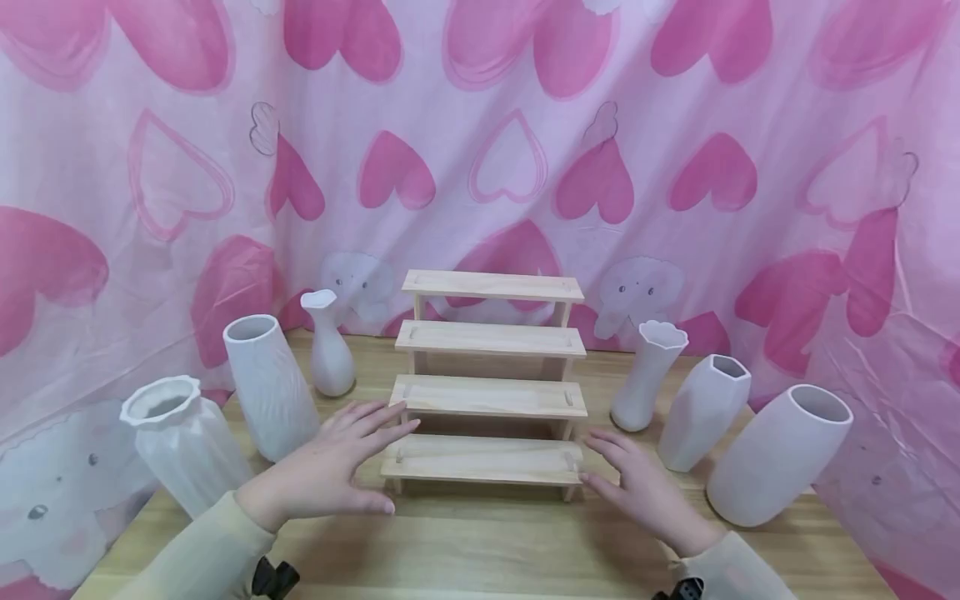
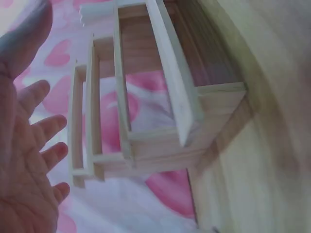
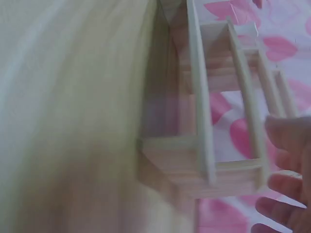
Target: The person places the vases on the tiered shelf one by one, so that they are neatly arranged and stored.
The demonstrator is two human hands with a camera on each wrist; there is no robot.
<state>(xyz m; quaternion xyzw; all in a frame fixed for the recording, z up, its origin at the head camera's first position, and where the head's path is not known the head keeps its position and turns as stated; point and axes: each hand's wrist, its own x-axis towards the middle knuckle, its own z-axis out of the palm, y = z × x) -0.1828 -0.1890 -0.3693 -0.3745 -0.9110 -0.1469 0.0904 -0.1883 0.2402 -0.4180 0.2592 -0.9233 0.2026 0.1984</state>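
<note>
A light wooden stepped rack (image 1: 487,396) with several shelves stands mid-table in the head view. My left hand (image 1: 341,467) is beside its lower left side, fingers extended and thumb apart, holding nothing. In the left wrist view the left palm (image 2: 24,160) faces the rack (image 2: 189,111) with a gap between them. My right hand (image 1: 645,487) is near the right end of the lowest shelf, its fingers spread and holding nothing; whether a fingertip touches the shelf I cannot tell. The right wrist view shows the right fingers (image 3: 284,187) beside the rack (image 3: 204,116).
Left of the rack stand a ruffled-rim white vase (image 1: 191,446), a tall textured vase (image 1: 273,392) and a slim-necked vase (image 1: 332,350). On the right are a scalloped vase (image 1: 647,379), a faceted vase (image 1: 703,412) and a rounded vase (image 1: 776,458). A pink heart-patterned curtain (image 1: 465,75) hangs behind.
</note>
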